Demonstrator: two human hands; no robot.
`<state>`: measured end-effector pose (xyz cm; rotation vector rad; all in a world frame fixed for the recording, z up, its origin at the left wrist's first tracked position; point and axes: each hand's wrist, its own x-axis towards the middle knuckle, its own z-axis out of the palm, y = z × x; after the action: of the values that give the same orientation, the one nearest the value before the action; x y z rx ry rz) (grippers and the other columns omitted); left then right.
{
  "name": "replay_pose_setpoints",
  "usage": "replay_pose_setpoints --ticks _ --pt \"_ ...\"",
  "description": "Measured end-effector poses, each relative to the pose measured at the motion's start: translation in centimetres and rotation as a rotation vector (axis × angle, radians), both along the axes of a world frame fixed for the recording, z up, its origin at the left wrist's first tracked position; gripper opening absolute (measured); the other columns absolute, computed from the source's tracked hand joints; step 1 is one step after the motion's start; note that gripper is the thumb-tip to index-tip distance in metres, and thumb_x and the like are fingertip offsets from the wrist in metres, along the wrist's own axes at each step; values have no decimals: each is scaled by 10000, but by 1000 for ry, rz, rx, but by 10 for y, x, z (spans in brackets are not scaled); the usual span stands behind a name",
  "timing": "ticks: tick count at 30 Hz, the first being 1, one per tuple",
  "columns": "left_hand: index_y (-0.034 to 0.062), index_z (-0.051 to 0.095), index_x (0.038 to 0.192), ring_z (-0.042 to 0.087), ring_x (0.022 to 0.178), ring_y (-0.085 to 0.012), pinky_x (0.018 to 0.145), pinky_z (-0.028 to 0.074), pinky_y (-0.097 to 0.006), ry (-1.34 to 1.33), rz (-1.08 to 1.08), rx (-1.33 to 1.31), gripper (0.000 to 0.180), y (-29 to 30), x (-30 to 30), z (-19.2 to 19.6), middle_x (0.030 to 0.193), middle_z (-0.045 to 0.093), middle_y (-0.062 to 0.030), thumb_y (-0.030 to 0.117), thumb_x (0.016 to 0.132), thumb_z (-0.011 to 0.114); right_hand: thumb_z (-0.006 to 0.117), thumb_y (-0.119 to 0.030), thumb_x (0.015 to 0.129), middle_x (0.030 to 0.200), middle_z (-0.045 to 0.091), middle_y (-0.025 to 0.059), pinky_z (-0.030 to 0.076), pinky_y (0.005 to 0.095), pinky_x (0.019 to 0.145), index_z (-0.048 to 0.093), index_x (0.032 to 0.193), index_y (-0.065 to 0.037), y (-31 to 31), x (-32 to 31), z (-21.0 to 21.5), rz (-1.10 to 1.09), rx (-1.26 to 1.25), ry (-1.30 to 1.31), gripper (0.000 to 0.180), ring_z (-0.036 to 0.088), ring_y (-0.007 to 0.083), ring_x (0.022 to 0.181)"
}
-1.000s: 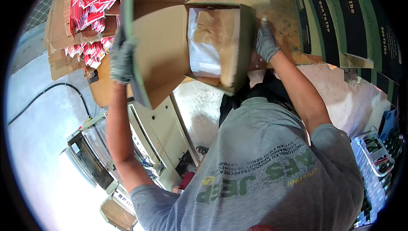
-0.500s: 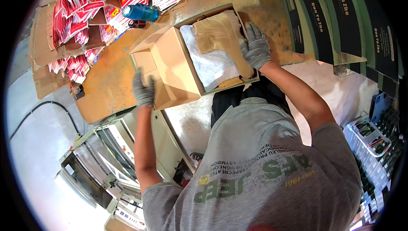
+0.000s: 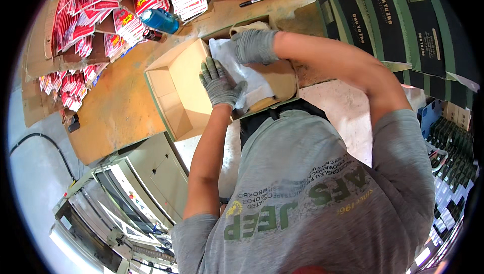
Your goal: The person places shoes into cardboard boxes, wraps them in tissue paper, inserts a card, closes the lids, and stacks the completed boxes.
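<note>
At far left, red-and-white printed sachets (image 3: 75,27) spill over flattened brown cardboard sheets (image 3: 40,57), partly cut off by the dark rim. A blue plastic bottle (image 3: 160,20) lies beside them on the worn brown wooden surface (image 3: 116,107). The open brown cardboard box (image 3: 176,87) sits at the surface's near edge. The left hand (image 3: 219,83), in a grey knit glove, presses flat with fingers spread on the white plastic liner bag (image 3: 242,75) inside; its grip closes on nothing. The gloved right hand (image 3: 255,46) curls over the bag's top, but what it pinches is hidden. Dark green-striped flat cartons (image 3: 403,17) are stacked at right. A grey machine (image 3: 126,193) stands below the surface.
</note>
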<state>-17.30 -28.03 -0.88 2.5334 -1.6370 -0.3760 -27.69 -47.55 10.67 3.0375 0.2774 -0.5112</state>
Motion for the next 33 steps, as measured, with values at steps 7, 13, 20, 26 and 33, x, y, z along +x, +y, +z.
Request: replay_pose_setpoints --ticks 7,13,20,26,33 --pt "0 225 1552 98 1525 -423 1214 110 -559 -654 -49 -159 1023 9 19 -76 1651 122 -204 399 748 716 687 -196 835 949 671 104 537 445 754 659 1054 -121 1 -146 85 -523 160 -645 233 656 351 857" --pt "-9 290 1535 161 1511 -394 1217 130 -510 93 -33 -273 903 11 26 -43 1625 206 -218 419 836 671 650 -187 901 1062 689 180 525 445 840 641 1174 -33 64 -213 29 -1342 221 -1134 313 661 384 962" --pt "-7 398 1479 539 1232 -385 1060 429 -448 -19 -92 -449 885 -26 -80 51 1383 495 -250 376 790 800 619 -119 858 1195 642 255 478 425 974 577 1272 59 51 -252 -70 -1406 297 -505 453 630 352 1100" --pt "52 83 1587 554 1142 -436 990 463 -462 -24 -31 97 1143 -44 -117 19 1354 438 -296 340 751 807 601 -131 840 1233 632 210 450 441 1026 588 1262 23 56 -257 -84 -1307 188 -648 449 602 361 1132" --pt "44 312 1544 610 1058 -291 927 498 -388 404 138 -319 871 -12 -36 57 1166 613 -194 11 796 758 685 -220 878 1280 601 222 441 449 1051 553 1331 5 86 -251 -74 -1047 656 -1024 523 575 394 1173"
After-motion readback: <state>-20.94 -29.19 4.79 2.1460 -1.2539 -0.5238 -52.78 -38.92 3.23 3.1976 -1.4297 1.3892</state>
